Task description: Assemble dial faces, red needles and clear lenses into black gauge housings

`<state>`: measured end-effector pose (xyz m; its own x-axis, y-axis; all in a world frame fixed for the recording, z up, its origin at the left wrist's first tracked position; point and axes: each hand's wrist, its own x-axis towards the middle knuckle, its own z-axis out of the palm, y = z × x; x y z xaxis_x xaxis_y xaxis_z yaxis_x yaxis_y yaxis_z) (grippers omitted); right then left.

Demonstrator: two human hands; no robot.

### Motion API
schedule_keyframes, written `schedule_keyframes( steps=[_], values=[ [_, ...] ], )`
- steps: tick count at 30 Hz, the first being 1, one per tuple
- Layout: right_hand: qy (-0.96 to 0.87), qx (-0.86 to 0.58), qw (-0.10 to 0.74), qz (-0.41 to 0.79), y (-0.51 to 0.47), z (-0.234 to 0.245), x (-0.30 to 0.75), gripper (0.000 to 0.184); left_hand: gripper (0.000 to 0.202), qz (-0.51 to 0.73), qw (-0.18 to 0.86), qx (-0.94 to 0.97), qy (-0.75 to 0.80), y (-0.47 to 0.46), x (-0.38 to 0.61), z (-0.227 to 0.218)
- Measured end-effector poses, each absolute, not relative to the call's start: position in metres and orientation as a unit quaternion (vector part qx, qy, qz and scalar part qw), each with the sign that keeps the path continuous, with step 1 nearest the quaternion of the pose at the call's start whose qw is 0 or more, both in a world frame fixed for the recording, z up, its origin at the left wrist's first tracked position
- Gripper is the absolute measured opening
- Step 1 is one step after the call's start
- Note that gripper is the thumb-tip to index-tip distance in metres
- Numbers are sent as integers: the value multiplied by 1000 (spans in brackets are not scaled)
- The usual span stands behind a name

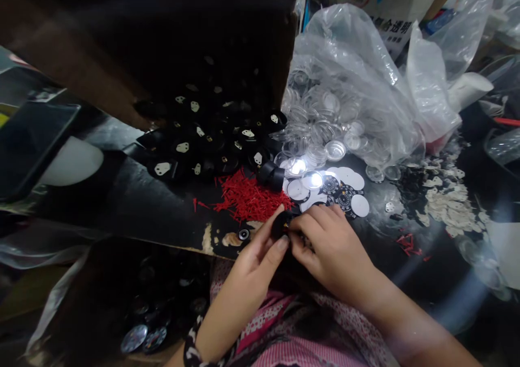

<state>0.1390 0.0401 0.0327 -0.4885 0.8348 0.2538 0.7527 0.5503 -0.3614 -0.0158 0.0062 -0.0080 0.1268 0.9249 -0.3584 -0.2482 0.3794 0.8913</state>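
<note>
Fingers (277, 251) of left hand (258, 262) clamp black part (279, 225); right hand (331, 242) meets it, grip unclear; red pieces (246, 196) at its ten o'clock.

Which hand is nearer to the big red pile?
Left. The left hand is on the near side of the big red pile; the right hand is farther off, to its right.

Above the near edge of the bench (156, 212), the left hand (260, 256) and the right hand (331, 242) are held close together. The left thumb (278, 248) is set opposite its fingers (270, 219); the right fingers (305, 227) are bent inward, knuckles up. Both bare forearms (400, 310) are angled inward toward the bench.
</note>
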Motion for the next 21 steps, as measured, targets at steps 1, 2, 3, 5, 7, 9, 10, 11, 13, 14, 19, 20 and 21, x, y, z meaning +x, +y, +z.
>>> schedule_keyframes(
  steps=[1, 2, 3, 5, 7, 9, 10, 11, 13, 14, 19, 20, 21],
  values=[
    [-861, -458, 203, 83, 41, 31, 137, 15, 41, 444, 670, 324, 500, 6, -13, -8],
    [-861, -457, 210, 74, 42, 29, 135, 16, 39, 452, 675, 292, 505, 6, -10, -8],
    [-856, -462, 220, 73, 42, 28, 133, 16, 38, 462, 679, 254, 510, 6, -7, -8],
    [-831, -496, 234, 91, 42, 30, 128, 13, 36, 478, 686, 189, 516, 5, -2, -10],
    [-805, -534, 217, 141, 44, 35, 127, 8, 35, 494, 678, 169, 517, 4, 0, -14],
    [-799, -528, 179, 224, 52, 40, 131, 6, 37, 497, 670, 189, 518, 3, -4, -20],
    [-798, -519, 164, 258, 59, 42, 134, 7, 39, 494, 670, 197, 517, 3, -7, -22],
    [-796, -521, 157, 266, 66, 42, 139, 8, 40, 496, 672, 198, 513, 4, -10, -24],
    [-786, -565, 144, 205, 83, 38, 149, 11, 40, 511, 676, 178, 501, 5, -14, -26],
    [-779, -594, 130, 151, 91, 33, 154, 19, 39, 521, 678, 162, 492, 5, -15, -26],
    [-794, -596, 101, 55, 114, 14, 175, 25, 33, 532, 697, 123, 465, 8, -12, -23],
    [-796, -592, 115, 56, 114, 14, 179, 22, 32, 537, 699, 113, 458, 9, -12, -22],
    [-792, -593, 135, 55, 111, 14, 182, 20, 30, 545, 701, 102, 450, 10, -11, -21]
  ],
)
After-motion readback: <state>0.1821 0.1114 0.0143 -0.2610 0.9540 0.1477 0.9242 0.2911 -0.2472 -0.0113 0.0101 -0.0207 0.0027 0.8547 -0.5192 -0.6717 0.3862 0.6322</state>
